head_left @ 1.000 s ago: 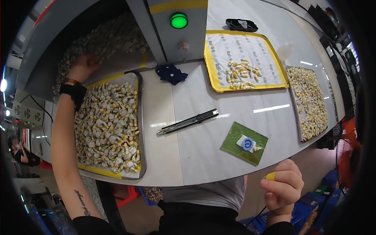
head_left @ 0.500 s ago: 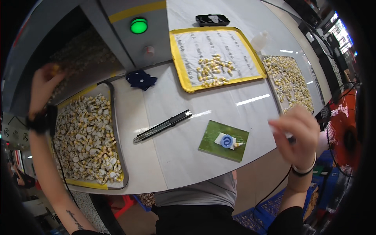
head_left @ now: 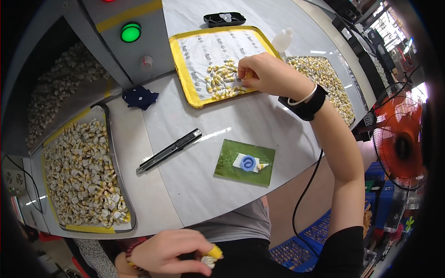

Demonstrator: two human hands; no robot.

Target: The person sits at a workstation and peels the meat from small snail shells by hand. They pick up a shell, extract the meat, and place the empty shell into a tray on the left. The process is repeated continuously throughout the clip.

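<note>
Low in the view, in front of my body, my left hand [head_left: 174,252] is closed on a small white piece [head_left: 208,262]. A yellow cover sits on a fingertip there. My right hand [head_left: 271,76] reaches over the yellow-edged tray [head_left: 187,88], fingers pinched together near its right side. Whatever they pinch is mostly hidden. On the tray's white lining lies a cluster of small white-and-yellow pieces [head_left: 220,83], just left of my fingertips. A black utility knife [head_left: 169,151] lies on the table, left of a green plate [head_left: 227,169] bearing a blue round tag.
A tray [head_left: 132,217] heaped with similar pieces stands at the left, below a grey machine [head_left: 134,60] with a lit green button. Another full tray [head_left: 340,92] is at the right. Behind are a black case [head_left: 225,19] and white bottle [head_left: 282,41]. An orange fan [head_left: 401,143] stands far right.
My left hand has come from the machine opening down to my body. My right hand has moved from the table's right front to the yellow-edged tray. The view has shifted right.
</note>
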